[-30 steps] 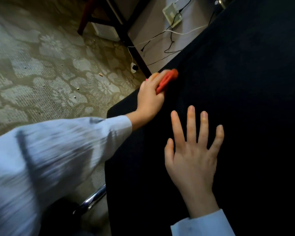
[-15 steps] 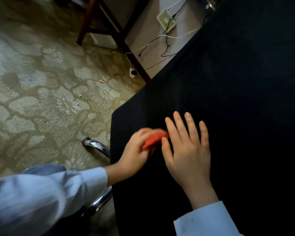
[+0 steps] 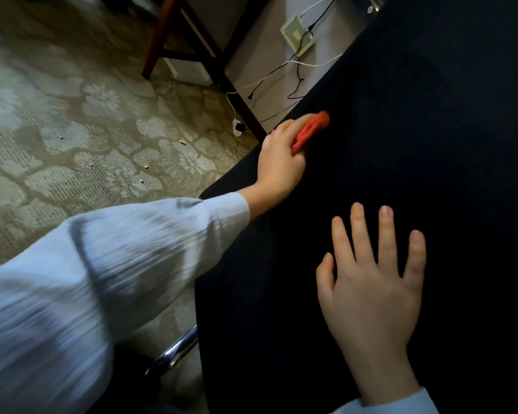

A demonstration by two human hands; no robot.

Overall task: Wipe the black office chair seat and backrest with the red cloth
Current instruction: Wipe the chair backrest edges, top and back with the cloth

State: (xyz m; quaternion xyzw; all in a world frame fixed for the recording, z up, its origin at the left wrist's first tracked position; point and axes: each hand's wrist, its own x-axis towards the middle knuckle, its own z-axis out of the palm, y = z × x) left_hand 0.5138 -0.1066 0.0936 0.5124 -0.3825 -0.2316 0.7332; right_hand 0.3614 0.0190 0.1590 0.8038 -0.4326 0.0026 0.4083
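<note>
The left hand [image 3: 281, 162] grips the bunched cloth [image 3: 310, 130] against the chair [image 3: 416, 144] near its left edge to wipe it, while the right hand [image 3: 371, 288] lies flat, fingers spread, holding nothing, probably steadying the chair.

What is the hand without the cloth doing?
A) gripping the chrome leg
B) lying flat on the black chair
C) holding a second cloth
B: the right hand lies flat, fingers spread, on the black chair; the left hand grips the red cloth.
</note>
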